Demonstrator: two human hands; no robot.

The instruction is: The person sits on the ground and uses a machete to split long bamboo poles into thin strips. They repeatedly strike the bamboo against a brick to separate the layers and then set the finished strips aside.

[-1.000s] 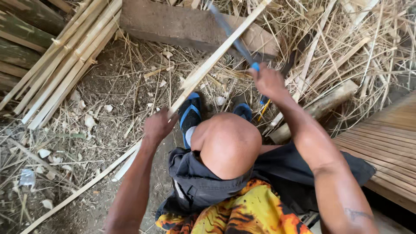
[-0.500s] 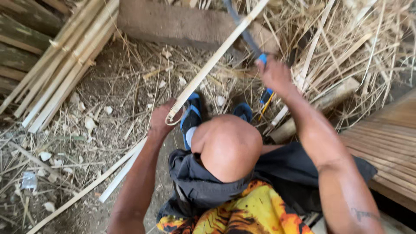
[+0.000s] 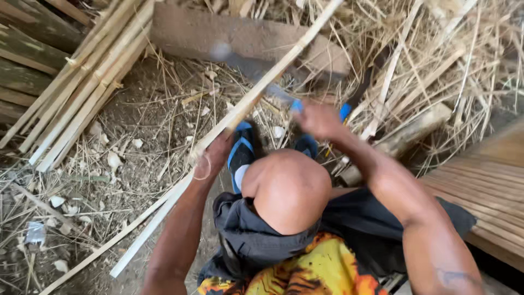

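My left hand (image 3: 214, 155) grips a long pale bamboo strip (image 3: 262, 90) that runs from the lower left ground up to the top centre. My right hand (image 3: 319, 121) is closed on the blue handle of a long-bladed knife (image 3: 248, 68), whose blurred blade lies across the strip, pointing upper left. My bent bare knee (image 3: 289, 188) sits below both hands, with a blue sandal (image 3: 240, 150) on the ground past it.
A bundle of split bamboo strips (image 3: 82, 87) leans at the upper left. A thick wooden block (image 3: 245, 41) lies behind the hands. Loose straw and shavings (image 3: 436, 60) cover the right side. A slatted wooden platform (image 3: 491, 191) is at the right.
The knife has swung from pointing up and away to lying low across the strip toward the left. My right hand dropped closer to me. The left hand slid slightly up the strip.
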